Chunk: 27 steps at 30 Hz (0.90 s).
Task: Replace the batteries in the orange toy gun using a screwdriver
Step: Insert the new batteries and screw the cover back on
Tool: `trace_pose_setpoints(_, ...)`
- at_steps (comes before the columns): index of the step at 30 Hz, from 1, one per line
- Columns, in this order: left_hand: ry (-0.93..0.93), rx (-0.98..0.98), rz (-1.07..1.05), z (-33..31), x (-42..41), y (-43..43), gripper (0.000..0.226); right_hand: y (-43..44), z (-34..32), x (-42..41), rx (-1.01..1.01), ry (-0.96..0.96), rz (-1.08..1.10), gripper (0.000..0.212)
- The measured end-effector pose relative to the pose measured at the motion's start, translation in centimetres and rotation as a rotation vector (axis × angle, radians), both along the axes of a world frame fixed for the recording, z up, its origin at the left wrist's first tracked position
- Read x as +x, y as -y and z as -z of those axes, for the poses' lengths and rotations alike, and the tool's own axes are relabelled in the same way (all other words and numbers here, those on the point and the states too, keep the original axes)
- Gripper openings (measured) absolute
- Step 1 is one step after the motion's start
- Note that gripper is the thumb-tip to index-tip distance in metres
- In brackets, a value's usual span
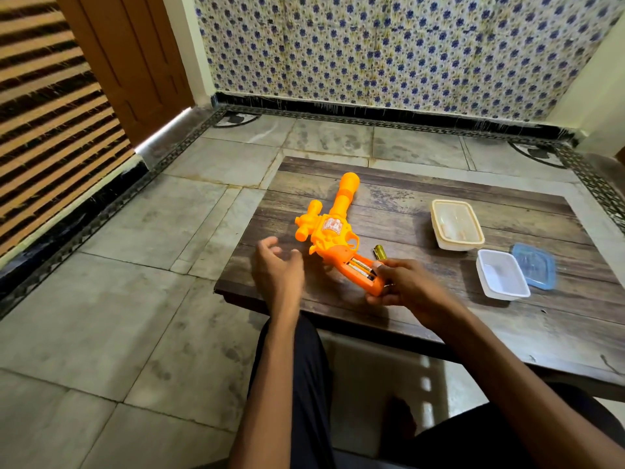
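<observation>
The orange toy gun (333,228) lies on the low wooden table (439,319), barrel pointing away from me. Its handle has the battery compartment uncovered, and batteries (360,267) show inside. My right hand (402,282) grips the end of the handle, thumb at the compartment's edge. My left hand (279,265) hovers just left of the gun with fingers loosely curled, holding nothing. One loose gold battery (380,252) lies on the table right beside the handle. No screwdriver is in view.
A cream container (456,225) with a clear lid stands to the right. Nearer me sit a white open tub (502,279) and its blue lid (534,265). The table stands on a tiled floor; my legs are below its near edge.
</observation>
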<state>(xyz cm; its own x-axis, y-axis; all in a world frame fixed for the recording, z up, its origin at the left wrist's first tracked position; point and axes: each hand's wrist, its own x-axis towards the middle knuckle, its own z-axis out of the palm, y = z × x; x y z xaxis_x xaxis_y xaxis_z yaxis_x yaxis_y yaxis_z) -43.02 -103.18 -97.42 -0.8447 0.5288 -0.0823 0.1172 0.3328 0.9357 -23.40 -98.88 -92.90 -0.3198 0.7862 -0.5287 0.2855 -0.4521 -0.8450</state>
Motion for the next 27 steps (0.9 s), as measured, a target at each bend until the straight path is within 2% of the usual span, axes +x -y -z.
trace_pose_setpoints(2,-0.157,-0.229,0.048,0.2,-2.3,-0.1,0.059,0.1,0.1,0.0,-0.023,-0.033,0.020,0.014)
trace_pose_setpoints(4,-0.182,-0.432,0.155,0.4,-3.6,-0.1,0.071,0.1,0.2,-0.2,-0.050,-0.062,0.031,0.010)
trace_pose_setpoints(7,-0.268,-0.554,0.210,0.8,-3.7,0.1,0.064,0.2,0.5,-0.5,-0.069,-0.071,0.028,0.017)
trace_pose_setpoints(10,-0.367,-0.535,0.209,0.8,-3.6,0.6,0.061,0.2,0.7,-0.6,-0.077,-0.074,0.030,0.022)
trace_pose_setpoints(14,-0.417,-0.494,0.205,0.1,-3.0,1.6,0.064,0.2,0.6,-0.4,-0.108,-0.103,0.057,0.007)
trace_pose_setpoints(17,-0.346,-0.363,0.173,-1.9,-1.1,3.1,0.048,0.2,0.9,-0.3,-0.128,-0.131,0.085,0.014)
trace_pose_setpoints(20,-0.279,-0.273,0.288,-3.7,1.4,4.6,0.032,0.1,1.2,-0.1,-0.145,-0.137,0.095,0.024)
trace_pose_setpoints(23,-0.357,-0.247,0.463,-4.5,4.0,5.1,0.047,0.1,1.2,-0.1,-0.176,-0.162,0.120,0.027)
trace_pose_setpoints(27,-0.366,-0.184,0.503,-4.0,6.0,4.7,0.064,0.3,1.3,0.0,-0.223,-0.213,0.149,0.028)
